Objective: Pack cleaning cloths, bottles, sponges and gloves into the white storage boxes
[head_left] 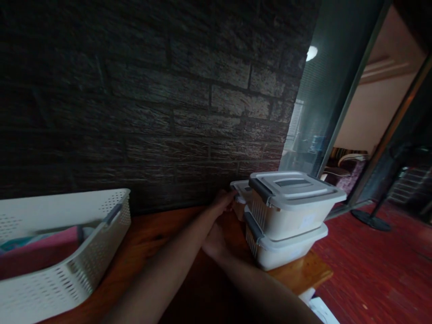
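My left hand [224, 200] reaches to the near-left end of a lidded plastic storage box [242, 189] by the brick wall. Its fingers are bent against that box's edge, below the lid. My right hand [214, 239] is low over the wooden table, under my left forearm, with its fingers hidden behind that arm. Just right of my hands, two more storage boxes are stacked: an upper box [297, 216] with a grey-handled lid, and a lower box [286, 249]. Their grey side latches face my hands. The box at the wall is mostly hidden behind this stack.
A white perforated basket [97, 243] with pink and teal cloth [57, 247] stands on the wooden table [151, 243] at left. The dark brick wall [189, 112] rises behind. Papers [320, 310] lie below the table's right corner. A stand with a round base [371, 219] is on the red floor.
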Motion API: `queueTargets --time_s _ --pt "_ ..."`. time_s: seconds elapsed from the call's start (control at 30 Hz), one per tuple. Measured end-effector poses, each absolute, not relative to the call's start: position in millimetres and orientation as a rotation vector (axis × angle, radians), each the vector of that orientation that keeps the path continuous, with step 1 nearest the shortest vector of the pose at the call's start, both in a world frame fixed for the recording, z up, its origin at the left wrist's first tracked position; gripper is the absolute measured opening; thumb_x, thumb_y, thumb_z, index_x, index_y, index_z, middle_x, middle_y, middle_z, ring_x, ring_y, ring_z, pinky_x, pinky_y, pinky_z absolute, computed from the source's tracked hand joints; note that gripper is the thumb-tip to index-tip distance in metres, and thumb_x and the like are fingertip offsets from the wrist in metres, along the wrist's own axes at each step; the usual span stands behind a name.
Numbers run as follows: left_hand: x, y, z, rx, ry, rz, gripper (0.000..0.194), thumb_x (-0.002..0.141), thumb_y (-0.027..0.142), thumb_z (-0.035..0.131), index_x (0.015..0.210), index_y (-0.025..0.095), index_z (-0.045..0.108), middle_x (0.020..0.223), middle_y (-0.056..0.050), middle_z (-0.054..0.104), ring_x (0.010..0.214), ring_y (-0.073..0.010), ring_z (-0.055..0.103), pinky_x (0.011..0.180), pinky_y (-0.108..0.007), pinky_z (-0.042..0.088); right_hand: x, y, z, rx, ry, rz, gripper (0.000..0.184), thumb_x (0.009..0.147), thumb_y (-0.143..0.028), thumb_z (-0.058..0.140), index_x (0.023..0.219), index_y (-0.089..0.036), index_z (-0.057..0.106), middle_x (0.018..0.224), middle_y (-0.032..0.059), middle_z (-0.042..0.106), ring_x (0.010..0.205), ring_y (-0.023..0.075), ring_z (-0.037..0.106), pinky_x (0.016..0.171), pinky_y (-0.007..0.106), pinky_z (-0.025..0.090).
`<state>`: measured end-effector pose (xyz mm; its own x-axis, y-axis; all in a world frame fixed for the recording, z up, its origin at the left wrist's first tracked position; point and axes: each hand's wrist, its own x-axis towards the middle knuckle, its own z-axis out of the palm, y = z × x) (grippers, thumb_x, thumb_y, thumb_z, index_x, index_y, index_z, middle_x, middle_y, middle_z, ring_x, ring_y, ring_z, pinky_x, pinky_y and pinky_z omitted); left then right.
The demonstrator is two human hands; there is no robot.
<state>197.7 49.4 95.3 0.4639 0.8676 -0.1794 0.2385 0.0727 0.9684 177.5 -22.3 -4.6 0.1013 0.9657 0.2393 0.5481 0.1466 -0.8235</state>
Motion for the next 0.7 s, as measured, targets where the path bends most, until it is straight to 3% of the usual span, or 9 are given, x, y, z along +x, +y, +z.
queueTargets --time_s 0.23,0.47,0.7 --pt "185.5 59.5 101.0 1.442 1.057 0.625 0.038 0.099 0.039 0.064 0.129 0.016 0.062 0.125 -0.011 0.065 0.105 -0.0232 0.067 0.088 -0.043 0.060 173.7 -27.1 -5.7 -1.426 -1.524 0.641 0.021 0.091 -0.030 0.055 0.103 -0.023 0.071 0.108 0.0043 0.078 0.100 0.0268 0.074 0.080 0.034 0.054" --pt "207.5 50.6 95.1 1.459 1.054 0.620 0.037 0.099 0.038 0.064 0.128 0.015 0.062 0.125 -0.011 0.066 0.105 -0.0233 0.067 0.089 -0.044 0.060 172.8 -30.4 -4.0 -1.390 -1.528 0.598 0.015 0.093 -0.035 0.059 0.096 -0.026 0.071 0.104 0.0034 0.077 0.097 0.0274 0.074 0.075 0.034 0.055" --pt "130.5 78.7 94.0 1.411 1.184 0.862 0.036 0.099 0.040 0.064 0.125 0.015 0.064 0.121 -0.010 0.067 0.102 -0.0227 0.068 0.087 -0.042 0.060 169.2 -25.7 -15.5 -1.442 -1.470 0.440 0.026 0.079 -0.010 0.057 0.101 -0.019 0.067 0.097 0.0084 0.072 0.089 0.0250 0.069 0.082 0.038 0.054"
